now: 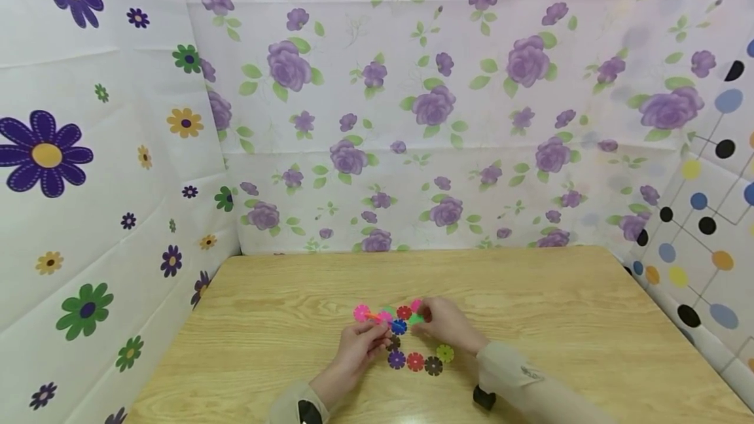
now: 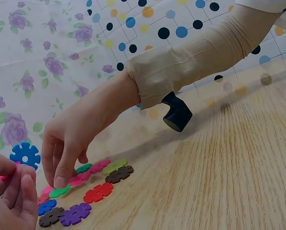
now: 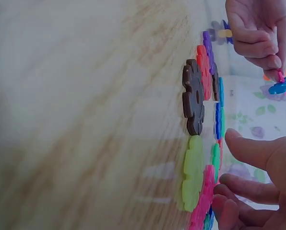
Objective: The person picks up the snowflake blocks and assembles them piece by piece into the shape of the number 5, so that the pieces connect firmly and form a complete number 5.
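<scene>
My left hand (image 1: 356, 345) pinches a small joined group of notched plastic snowflake discs, raised above the table. Pink, orange and blue show in the group, with a blue disc (image 2: 25, 155) standing out beyond the fingertips. Over the loose discs is my right hand (image 1: 444, 322), pointing down, its thumb at a green disc (image 2: 60, 191). A gap between thumb and fingers shows in the right wrist view. Lying around are a purple disc (image 1: 397, 360), a red disc (image 1: 415, 362), a dark brown disc (image 1: 433, 366) and a yellow-green disc (image 1: 445, 353).
The discs lie on a wood-grain table (image 1: 283, 293). Floral cloth (image 1: 412, 116) hangs behind it, with patterned cloths at both sides. A black wrist-worn device (image 2: 177, 112) hangs under the right sleeve.
</scene>
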Demonstrator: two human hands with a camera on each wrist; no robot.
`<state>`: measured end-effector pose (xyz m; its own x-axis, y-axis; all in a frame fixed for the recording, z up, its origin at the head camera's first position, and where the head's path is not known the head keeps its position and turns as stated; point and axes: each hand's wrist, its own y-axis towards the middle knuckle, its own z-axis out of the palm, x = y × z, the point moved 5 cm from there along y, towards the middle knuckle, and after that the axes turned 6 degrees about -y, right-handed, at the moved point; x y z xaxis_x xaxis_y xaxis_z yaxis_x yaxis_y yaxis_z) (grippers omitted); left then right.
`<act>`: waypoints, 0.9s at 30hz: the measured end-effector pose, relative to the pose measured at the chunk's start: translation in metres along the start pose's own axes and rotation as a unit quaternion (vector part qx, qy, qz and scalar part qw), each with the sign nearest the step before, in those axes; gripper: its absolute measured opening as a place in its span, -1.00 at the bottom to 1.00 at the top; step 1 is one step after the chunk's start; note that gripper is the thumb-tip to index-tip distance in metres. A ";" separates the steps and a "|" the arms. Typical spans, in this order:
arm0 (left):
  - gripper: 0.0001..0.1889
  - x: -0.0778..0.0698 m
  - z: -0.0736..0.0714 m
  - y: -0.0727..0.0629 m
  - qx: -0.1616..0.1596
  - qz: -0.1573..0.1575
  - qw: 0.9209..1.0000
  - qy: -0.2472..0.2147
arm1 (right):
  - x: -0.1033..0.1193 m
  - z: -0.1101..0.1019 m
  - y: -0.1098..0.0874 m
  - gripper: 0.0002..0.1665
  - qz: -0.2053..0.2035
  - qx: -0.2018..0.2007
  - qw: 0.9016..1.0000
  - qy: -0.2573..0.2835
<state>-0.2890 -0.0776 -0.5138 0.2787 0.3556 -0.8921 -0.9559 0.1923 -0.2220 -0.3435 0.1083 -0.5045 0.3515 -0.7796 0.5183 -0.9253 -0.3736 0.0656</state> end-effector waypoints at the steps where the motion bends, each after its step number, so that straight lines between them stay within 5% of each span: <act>1: -0.80 0.001 0.000 0.000 0.000 0.000 1.000 0.001 | 0.000 0.001 0.001 -0.67 0.004 0.000 1.000 -0.001; 15: -0.78 0.005 0.001 0.002 -0.001 -0.011 1.000 0.013 | -0.001 0.002 0.004 -0.65 0.025 -0.012 1.000 0.002; 27: -0.69 0.002 0.001 0.003 -0.018 -0.003 1.000 0.015 | -0.006 -0.002 -0.005 -0.93 -0.005 -0.056 0.993 0.108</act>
<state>-0.2909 -0.0758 -0.5154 0.2825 0.3276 -0.9016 -0.9570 0.1611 -0.2413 -0.3414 0.1162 -0.5063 0.3326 -0.6456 0.6874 -0.9364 -0.3125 0.1595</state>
